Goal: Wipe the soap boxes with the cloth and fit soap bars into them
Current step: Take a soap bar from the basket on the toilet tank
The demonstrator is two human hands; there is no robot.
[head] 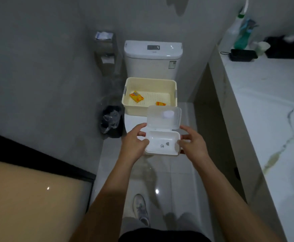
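Note:
I hold a white soap box [162, 143] in mid-air in front of the toilet, its translucent lid [163, 117] swung open and standing up at the far side. My left hand [134, 144] grips the box's left edge and my right hand [193, 142] grips its right edge. The tray of the box is empty, with small grey marks on its bottom. Behind it a cream perforated basket [132, 81] rests on the closed toilet and holds two wrapped yellow soap bars, one at the left [136, 96] and one at the front right [160, 103]. No cloth is visible.
The white toilet tank [153, 56] stands against the back wall. A black bin with a plastic liner [111, 121] sits left of the toilet. A marble counter [264, 105] runs along the right with spray bottles and a black case at its far end. My shoe [140, 208] is on the tiled floor.

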